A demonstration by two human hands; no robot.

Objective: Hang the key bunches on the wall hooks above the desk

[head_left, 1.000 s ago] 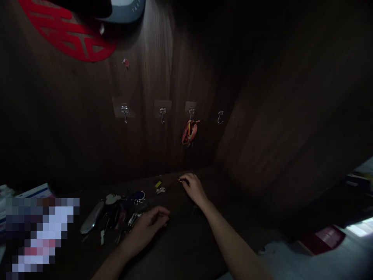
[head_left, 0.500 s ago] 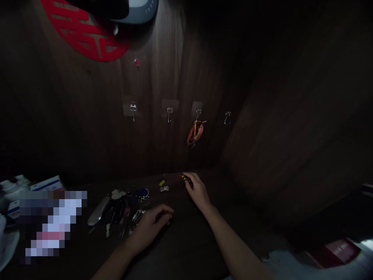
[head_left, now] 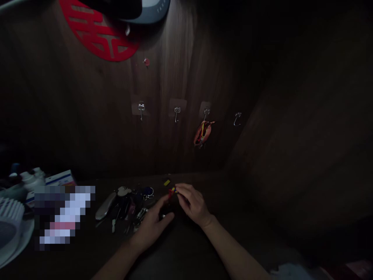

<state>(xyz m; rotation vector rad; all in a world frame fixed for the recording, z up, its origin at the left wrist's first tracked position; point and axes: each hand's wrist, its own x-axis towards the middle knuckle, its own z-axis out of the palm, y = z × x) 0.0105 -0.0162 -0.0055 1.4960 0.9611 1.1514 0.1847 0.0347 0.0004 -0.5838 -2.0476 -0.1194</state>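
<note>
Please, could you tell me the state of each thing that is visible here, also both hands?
Right hand: pinching a small colourful item
Left hand: open, thumb spread
Small colourful item: held, partly hidden
Orange bundle: hanging on the third hook from left
Yellow item: lying on the dark surface
Red decoration: partly covered by the cap

Right hand [head_left: 194, 204] pinching trinket [head_left: 175, 189], left hand [head_left: 151, 227] right by it.
Left thumb spread, contact unclear. Keys [head_left: 113, 225] heaped beside left hand; four wall hooks [head_left: 177, 110], orange bundle [head_left: 207, 132] on third from left.
</note>
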